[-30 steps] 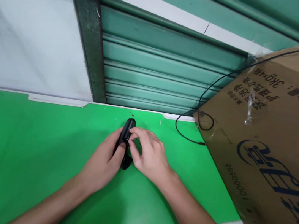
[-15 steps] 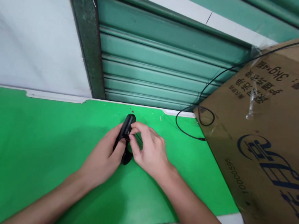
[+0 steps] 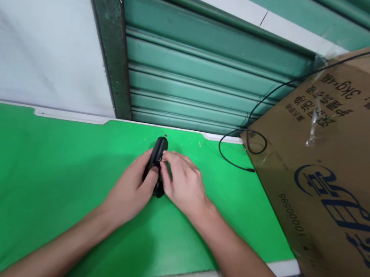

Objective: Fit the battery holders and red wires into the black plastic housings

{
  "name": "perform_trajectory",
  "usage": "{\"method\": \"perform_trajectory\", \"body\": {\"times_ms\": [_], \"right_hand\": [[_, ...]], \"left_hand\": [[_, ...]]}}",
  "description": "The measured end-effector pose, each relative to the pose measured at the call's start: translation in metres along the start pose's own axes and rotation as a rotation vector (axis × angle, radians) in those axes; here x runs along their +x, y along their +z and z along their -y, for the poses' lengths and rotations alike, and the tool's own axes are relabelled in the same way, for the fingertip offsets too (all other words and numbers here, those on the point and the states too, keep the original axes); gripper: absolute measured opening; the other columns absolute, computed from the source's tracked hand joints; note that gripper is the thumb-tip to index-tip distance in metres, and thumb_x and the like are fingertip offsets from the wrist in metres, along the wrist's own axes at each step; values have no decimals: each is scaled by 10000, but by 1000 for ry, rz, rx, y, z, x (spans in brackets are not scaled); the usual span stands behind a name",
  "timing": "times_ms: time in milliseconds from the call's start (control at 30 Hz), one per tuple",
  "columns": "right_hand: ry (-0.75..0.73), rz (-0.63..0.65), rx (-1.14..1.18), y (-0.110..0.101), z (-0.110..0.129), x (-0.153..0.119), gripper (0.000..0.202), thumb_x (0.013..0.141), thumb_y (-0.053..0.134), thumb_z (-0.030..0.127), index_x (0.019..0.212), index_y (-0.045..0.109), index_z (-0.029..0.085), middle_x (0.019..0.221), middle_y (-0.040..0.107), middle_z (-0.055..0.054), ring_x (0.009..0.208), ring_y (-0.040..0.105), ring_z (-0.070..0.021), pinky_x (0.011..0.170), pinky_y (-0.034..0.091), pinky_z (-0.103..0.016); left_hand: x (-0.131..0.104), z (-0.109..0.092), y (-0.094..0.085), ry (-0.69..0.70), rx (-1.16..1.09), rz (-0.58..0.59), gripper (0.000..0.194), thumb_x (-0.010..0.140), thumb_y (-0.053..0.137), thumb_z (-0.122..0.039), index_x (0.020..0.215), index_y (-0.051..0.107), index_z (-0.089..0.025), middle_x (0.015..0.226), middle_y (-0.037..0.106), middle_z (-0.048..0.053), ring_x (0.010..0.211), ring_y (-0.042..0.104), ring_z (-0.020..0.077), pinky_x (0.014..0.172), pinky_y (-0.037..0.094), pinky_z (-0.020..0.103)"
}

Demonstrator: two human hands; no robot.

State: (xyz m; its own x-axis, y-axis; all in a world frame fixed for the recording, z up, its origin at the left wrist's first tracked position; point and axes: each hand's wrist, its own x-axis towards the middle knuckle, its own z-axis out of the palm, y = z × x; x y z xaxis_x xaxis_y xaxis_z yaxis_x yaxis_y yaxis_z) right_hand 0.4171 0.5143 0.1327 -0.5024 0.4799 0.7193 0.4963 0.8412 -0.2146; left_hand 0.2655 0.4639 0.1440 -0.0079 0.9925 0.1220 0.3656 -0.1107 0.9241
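Observation:
A black elongated object with rounded ends (image 3: 159,146) is held above the green tabletop (image 3: 64,193); its kind I cannot make out. My left hand (image 3: 132,184) wraps round its left side, the thumb resting across its lower middle. On the other side, my right hand (image 3: 182,181) has thumb and forefinger pinched close against the object. Something small, thin and light shows at those fingertips, too small to name. The object's lower end shows dark between the two hands, and its underside is hidden.
A big cardboard box (image 3: 347,153) with printed characters stands along the right side. A thin black cable (image 3: 234,164) loops on the table beside it. Behind the table's white back rim (image 3: 70,116) are green slatted shutters (image 3: 205,65) and a white panel (image 3: 38,36).
The right fingertips have shifted slightly up along the black object, keeping their pinch. A thin dark strand near them no longer shows. My left hand keeps its hold, and the view has shifted slightly.

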Motion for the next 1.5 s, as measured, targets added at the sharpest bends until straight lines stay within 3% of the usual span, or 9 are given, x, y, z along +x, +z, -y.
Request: {"method": "perform_trajectory", "body": {"times_ms": [133,300,533,767,867,1000,1133,1300,1500], "right_hand": [[15,42,-7,2,0,-1,213,1051,473,129,1195,612,201,964,777,-96,922,749,-249,918,575,-386],[45,80,-63,1,0,-2,182,1056,489,143,1153,630,205,865,764,-59,730,711,-207,803,503,-347],[-34,79,-46,1,1,0,215,1059,418,90,1062,607,193,802,712,-53,699,658,-215,785,467,-344],[-135,39,-58,-5,-1,5,229,1077,387,103,1039,588,204,769,696,-27,686,650,-192,769,468,-331],[-14,15,97,-11,0,9,108,1028,551,148,1107,583,215,850,748,-15,753,705,-186,813,485,-341],[237,-139,376,-17,-1,12,196,939,666,188,1121,606,231,1122,736,-68,1076,706,-217,881,532,-348],[418,-31,661,-19,-2,12,536,900,649,176,1416,517,237,1438,611,-126,1190,663,-229,870,591,-342],[471,119,833,-21,2,11,696,880,625,148,1540,432,251,1340,677,-84,1146,683,-214,893,585,-333],[526,163,911,-21,4,8,695,876,624,149,1538,436,236,1363,673,-92,1195,676,-226,945,586,-353]], "left_hand": [[1,3,0,-3,-16,-15,507,999,433,-371,1438,552,-147,1506,631,137,1414,564,282,1258,381,509],[0,6,-2,57,91,-33,524,1009,442,-333,1497,534,-165,1470,653,124,1372,582,288,1218,425,506],[-4,3,-5,91,297,-56,578,1009,459,-308,1575,485,-193,1368,677,132,1295,623,325,1112,516,521],[-3,3,-4,85,250,-40,529,991,451,-322,1490,528,-162,1374,674,141,1275,629,324,1125,492,514],[0,2,-7,29,81,15,486,979,432,-306,1434,520,-159,1371,668,126,1244,625,286,1121,489,464],[2,2,-12,-111,-151,69,454,934,453,-287,1369,539,-191,1251,680,71,1134,611,255,1031,517,401],[-1,4,-13,-154,-360,129,458,947,503,-372,1375,551,-218,1375,642,54,1267,562,270,1118,452,390],[-5,-2,-13,-168,-247,136,509,1015,454,-503,1407,524,-186,1475,584,101,1375,516,295,1217,368,424],[-4,-4,-15,-80,-99,180,483,1027,419,-492,1378,515,-173,1324,645,118,1145,625,275,1067,518,441]]}}
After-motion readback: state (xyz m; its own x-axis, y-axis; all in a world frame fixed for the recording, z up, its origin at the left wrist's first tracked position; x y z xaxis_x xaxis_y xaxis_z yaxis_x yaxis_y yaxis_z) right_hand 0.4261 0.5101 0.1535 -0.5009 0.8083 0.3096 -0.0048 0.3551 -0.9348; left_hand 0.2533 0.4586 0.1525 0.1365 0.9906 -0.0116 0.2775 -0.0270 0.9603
